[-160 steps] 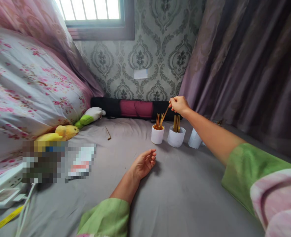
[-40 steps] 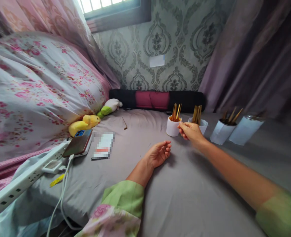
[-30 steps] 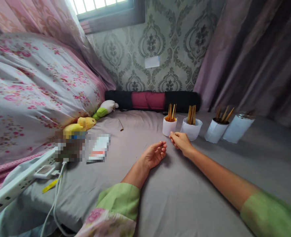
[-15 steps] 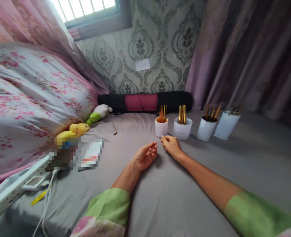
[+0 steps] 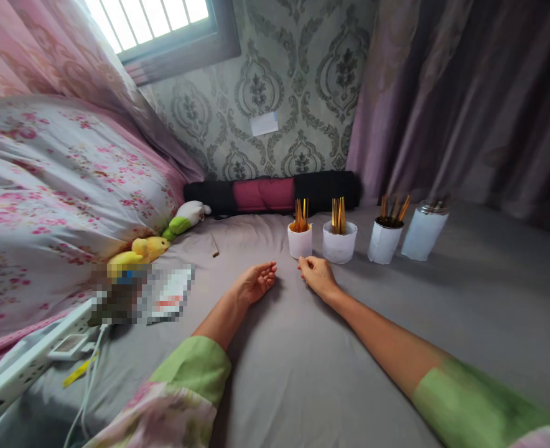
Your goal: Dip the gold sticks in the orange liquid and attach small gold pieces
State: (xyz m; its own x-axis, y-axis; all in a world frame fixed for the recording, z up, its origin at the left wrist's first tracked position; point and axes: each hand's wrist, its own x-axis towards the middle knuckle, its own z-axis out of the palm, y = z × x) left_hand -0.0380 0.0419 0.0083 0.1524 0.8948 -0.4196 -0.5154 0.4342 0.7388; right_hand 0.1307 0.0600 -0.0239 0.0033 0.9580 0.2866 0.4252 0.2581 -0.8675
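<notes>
My left hand (image 5: 257, 283) rests palm up on the grey sheet (image 5: 275, 361); its fingers are loosely bent and apart, with nothing visible in them. Just in front of the leftmost white container (image 5: 300, 244) is my right hand (image 5: 318, 275), thumb and fingers pinched together. Whatever that pinch holds, if anything, is too small to tell. Thin gold and orange sticks (image 5: 301, 215) stand upright in this container. Beside it, a wider white container (image 5: 339, 244) has gold sticks (image 5: 338, 215) in it.
Farther right stand a white-wrapped dark container (image 5: 385, 244) with sticks and a tall white-wrapped jar (image 5: 424, 235). One thin stick (image 5: 215, 246) lies left of centre. A power strip (image 5: 27, 367), cables and plush toys (image 5: 151, 247) line the left; a black-and-red roll (image 5: 265, 195) lies along the wall.
My left hand has moved left, away from the right one, leaving a wider gap. My right hand stays pinched by the leftmost container. The view has shifted slightly.
</notes>
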